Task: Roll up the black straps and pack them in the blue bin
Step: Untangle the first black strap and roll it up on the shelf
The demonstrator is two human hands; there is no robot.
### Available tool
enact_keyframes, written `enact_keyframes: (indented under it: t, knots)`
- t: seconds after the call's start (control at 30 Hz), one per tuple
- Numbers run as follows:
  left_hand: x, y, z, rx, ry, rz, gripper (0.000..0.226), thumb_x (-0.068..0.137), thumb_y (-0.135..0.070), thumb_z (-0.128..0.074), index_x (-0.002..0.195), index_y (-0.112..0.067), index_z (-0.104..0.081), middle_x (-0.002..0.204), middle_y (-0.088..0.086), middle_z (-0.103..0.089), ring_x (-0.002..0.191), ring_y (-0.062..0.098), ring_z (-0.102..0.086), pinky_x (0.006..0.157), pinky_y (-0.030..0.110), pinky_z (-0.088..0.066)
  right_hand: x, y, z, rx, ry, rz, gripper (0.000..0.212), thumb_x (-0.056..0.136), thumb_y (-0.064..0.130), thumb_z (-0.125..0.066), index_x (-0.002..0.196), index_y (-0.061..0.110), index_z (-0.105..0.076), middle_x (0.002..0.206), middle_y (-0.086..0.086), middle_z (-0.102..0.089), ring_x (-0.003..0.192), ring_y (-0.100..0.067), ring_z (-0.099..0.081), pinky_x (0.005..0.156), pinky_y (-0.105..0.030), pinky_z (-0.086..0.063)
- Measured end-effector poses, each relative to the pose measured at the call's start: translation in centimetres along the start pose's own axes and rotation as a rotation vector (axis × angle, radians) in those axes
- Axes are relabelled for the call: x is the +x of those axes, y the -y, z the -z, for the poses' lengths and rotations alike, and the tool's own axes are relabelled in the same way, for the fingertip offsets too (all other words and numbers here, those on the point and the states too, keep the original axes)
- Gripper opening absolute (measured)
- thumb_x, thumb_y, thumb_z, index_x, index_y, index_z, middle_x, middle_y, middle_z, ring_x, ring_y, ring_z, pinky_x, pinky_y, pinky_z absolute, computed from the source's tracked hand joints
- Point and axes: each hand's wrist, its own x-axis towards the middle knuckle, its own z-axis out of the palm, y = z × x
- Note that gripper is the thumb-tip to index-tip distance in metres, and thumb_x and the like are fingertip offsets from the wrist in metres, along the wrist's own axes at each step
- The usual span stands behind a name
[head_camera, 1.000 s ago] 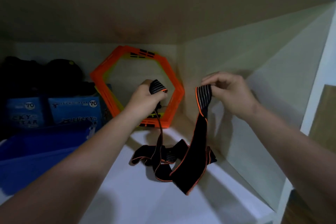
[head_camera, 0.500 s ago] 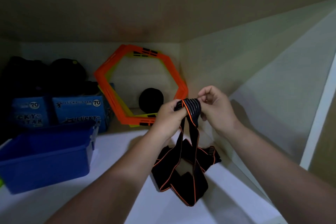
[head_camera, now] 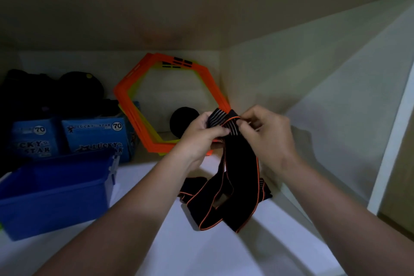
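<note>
2 hands (head_camera: pixel 197 136) (head_camera: pixel 266 134) pinch the black strap (head_camera: pixel 242 163), seemingly folded.

Bin (head_camera: pixel 56 204): sitting left on the shelf (head_camera: pixel 201 253), before the boxes (head_camera: pixel 96 139).
Straps (head_camera: pixel 242 163): hanging right of the bin, before the frames (head_camera: pixel 132 105).

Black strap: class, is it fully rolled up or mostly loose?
Mostly loose. Left hand and right hand pinch the strap at its striped ends; the rest hangs looped onto the shelf.
</note>
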Motion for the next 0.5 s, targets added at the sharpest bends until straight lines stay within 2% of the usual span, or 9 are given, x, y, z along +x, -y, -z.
enact_keyframes:
  t: [0.1,0.17,0.23,0.3,0.37,0.5]
  knots:
    - [0.5,-0.7,1.9,0.063,-0.008,-0.028,0.045,0.069,0.008,-0.057,0.108,-0.014,-0.060,0.096,0.009,-0.064,0.090,0.022,-0.062,0.076,0.035,-0.049,0.7,-0.1,0.8,0.065,-0.003,-0.049,0.013,0.082,0.020,-0.073,0.070,0.023,-0.068,0.061,0.006,-0.069,0.056,-0.009,-0.063,0.057,-0.026,-0.051]
    - [0.7,-1.6,2.7,0.119,-0.046,-0.046,0.036,0.065,-0.003,-0.057,0.098,-0.017,-0.062,0.094,0.011,-0.063,0.089,0.026,-0.062,0.077,0.042,-0.051,1.1,0.1,1.0,0.127,0.024,-0.046,0.017,0.081,0.022,-0.076,0.067,0.025,-0.068,0.064,0.008,-0.069,0.057,-0.004,-0.060,0.058,-0.023,-0.047]
    - [0.8,-2.8,2.9,0.138,-0.073,-0.058,0.021,0.070,-0.012,-0.058,0.089,-0.018,-0.062,0.091,0.013,-0.062,0.087,0.028,-0.061,0.074,0.045,-0.052,1.5,0.6,1.0,0.175,0.072,0.003,0.019,0.080,0.016,-0.077,0.066,0.026,-0.068,0.076,0.009,-0.072,0.068,-0.002,-0.065,0.063,-0.023,-0.048]
    - [0.9,-3.8,2.7,0.110,-0.070,-0.074,0.016,0.074,-0.015,-0.059,0.090,-0.016,-0.062,0.090,0.014,-0.062,0.086,0.030,-0.060,0.073,0.047,-0.047,1.9,1.3,0.7,0.191,0.109,0.117,0.019,0.076,0.007,-0.078,0.066,0.020,-0.068,0.094,0.003,-0.072,0.086,-0.007,-0.069,0.074,-0.023,-0.051]
    - [0.9,-4.5,2.3,0.074,-0.043,-0.091,0.011,0.080,-0.015,-0.058,0.089,-0.015,-0.064,0.085,0.011,-0.065,0.083,0.028,-0.060,0.076,0.046,-0.044,2.3,2.0,0.2,0.194,0.111,0.174,0.019,0.074,0.006,-0.079,0.065,0.015,-0.066,0.104,-0.001,-0.071,0.095,-0.006,-0.069,0.080,-0.023,-0.053]
    - [0.8,-4.9,1.6,0.093,-0.020,-0.068,0.014,0.072,-0.025,-0.060,0.079,-0.019,-0.071,0.076,0.004,-0.067,0.079,0.025,-0.061,0.080,0.041,-0.042,3.4,2.6,-0.3,0.156,0.008,0.128,0.019,0.074,0.010,-0.076,0.064,0.014,-0.060,0.107,0.002,-0.072,0.102,-0.005,-0.069,0.078,-0.036,-0.058]
